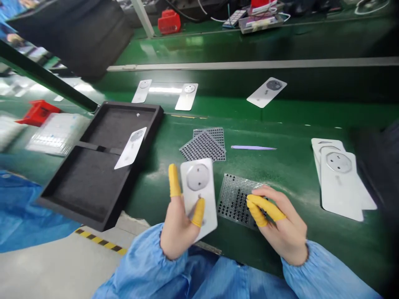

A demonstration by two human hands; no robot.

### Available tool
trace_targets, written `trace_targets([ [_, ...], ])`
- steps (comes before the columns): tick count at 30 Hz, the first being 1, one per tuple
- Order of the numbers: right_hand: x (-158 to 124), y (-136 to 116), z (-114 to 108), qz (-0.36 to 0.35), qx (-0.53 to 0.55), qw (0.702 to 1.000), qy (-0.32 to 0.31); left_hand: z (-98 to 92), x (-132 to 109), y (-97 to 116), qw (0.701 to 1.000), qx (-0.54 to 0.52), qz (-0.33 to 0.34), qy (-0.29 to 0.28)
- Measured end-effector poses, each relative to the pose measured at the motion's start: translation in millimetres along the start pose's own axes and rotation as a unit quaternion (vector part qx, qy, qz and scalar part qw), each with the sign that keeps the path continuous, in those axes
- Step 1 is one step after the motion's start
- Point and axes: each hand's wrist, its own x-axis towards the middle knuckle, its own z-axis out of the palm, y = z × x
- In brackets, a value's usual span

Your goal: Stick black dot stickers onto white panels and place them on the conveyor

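Note:
My left hand (179, 230), with yellow finger cots on the thumb and a finger, holds a white phone back cover (208, 207) tilted up. Its round camera area has small dark holes, and the thumb presses on its face below that. My right hand (280, 222), also in yellow finger cots, pinches thumb and fingertip together over a clear sheet of small black round pieces (237, 201). Whether a piece is between those fingertips is too small to tell. Part of that sheet is bare of black pieces, and its right side is hidden by the hand.
Beyond lie stacked dotted sheets (205, 145) and lilac tweezers (253, 148). Stacked covers (341, 187) lie right; single covers (187, 97) lie further back. A black tray (114, 207) at left has a cover (131, 148) across its edge. A blue sleeve (25, 216) shows far left.

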Motion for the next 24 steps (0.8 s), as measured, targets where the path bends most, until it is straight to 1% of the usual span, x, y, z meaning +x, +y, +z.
trace_targets([
  [2,10,-15,-1,-0.005,-0.014,1.000,0.018,10.6,-8,11,0.999,-0.034,0.011,-0.033],
  [5,16,-30,-2,0.003,-0.013,1.000,-0.013,28.7,-15,26,0.989,-0.082,0.047,-0.115],
  [7,14,-32,-5,0.012,-0.011,0.999,-0.035,36.3,-17,31,0.983,-0.083,0.071,-0.147],
  [8,14,-32,-7,0.015,-0.007,0.999,-0.048,38.5,-19,32,0.983,-0.074,0.077,-0.151],
  [10,15,-32,-13,0.015,0.002,0.997,-0.077,40.6,-21,31,0.986,-0.047,0.079,-0.140],
  [12,18,-33,-19,-0.014,-0.010,0.995,-0.100,40.9,-23,31,0.989,-0.025,0.075,-0.128],
  [16,20,-43,-27,-0.103,-0.100,0.975,-0.172,40.8,-21,33,0.988,-0.001,0.086,-0.125],
  [18,17,-48,-29,-0.108,-0.132,0.965,-0.199,41.9,-19,35,0.987,0.005,0.098,-0.129],
  [21,12,-53,-27,-0.096,-0.155,0.964,-0.196,44.7,-18,36,0.987,0.021,0.096,-0.129],
  [24,10,-51,-23,-0.081,-0.129,0.970,-0.192,46.9,-19,34,0.988,0.044,0.086,-0.125],
])
